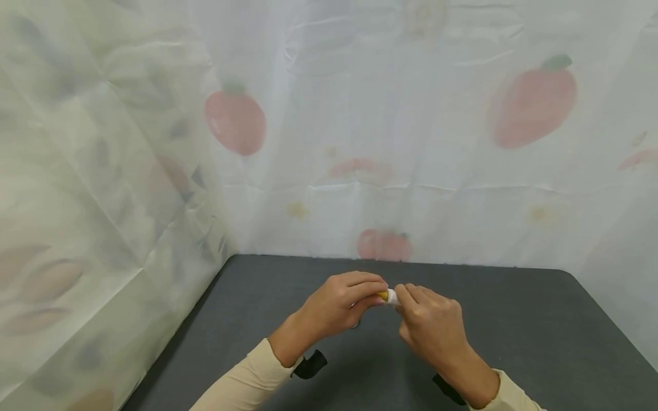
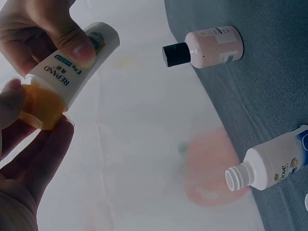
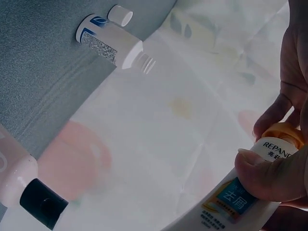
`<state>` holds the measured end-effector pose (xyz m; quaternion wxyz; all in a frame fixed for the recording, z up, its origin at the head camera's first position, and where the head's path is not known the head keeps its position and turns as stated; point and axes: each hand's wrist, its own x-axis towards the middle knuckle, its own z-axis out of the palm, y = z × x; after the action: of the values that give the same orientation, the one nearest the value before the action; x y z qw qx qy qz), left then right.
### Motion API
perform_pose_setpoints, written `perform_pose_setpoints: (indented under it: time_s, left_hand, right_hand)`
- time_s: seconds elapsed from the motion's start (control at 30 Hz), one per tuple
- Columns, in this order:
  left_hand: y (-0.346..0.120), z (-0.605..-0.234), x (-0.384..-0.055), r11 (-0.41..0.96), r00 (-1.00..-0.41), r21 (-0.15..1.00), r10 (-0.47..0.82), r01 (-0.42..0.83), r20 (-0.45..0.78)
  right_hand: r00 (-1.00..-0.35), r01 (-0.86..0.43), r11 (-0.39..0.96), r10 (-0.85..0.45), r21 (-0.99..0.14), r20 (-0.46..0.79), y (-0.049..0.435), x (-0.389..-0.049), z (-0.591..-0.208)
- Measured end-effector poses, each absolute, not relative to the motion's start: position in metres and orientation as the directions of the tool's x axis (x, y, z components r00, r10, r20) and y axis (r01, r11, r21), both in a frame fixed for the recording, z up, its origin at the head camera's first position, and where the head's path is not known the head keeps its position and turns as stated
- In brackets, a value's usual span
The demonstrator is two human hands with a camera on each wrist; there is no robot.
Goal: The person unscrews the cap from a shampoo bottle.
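My right hand (image 1: 434, 325) grips the body of a white squeeze tube (image 2: 72, 70) marked REPAND, its thumb (image 3: 269, 178) lying along the printed side. The tube's orange flared cap (image 2: 42, 107) sits at its neck end, pinched between the thumb and fingers of my left hand (image 1: 329, 302). Both hands hold the tube up above the dark table. In the head view only the yellow-orange cap (image 1: 382, 295) and a short white stretch of the tube (image 1: 393, 297) show between the hands. Whether the cap is loose or tight I cannot tell.
A pink bottle (image 2: 216, 47) with a black cap stands on the dark grey table (image 1: 514, 319). Apart from it is a white Dove bottle (image 2: 274, 163), its threaded neck bare, with a white cap (image 3: 120, 15) beside its base. A fruit-printed sheet (image 1: 319, 131) hangs behind.
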<state>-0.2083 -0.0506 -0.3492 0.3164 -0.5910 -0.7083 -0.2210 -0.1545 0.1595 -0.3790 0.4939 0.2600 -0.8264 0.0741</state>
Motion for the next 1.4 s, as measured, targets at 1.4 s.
perform_pose_setpoints:
  time_s: [1.4]
  left_hand:
    - [-0.0559,-0.3494,-0.2021,0.306,-0.173,-0.088,0.726,0.948,0.666]
  right_hand:
    - [-0.394,-0.504,0.852,-0.371,0.140,0.841,0.1564,-0.1519,-0.3738]
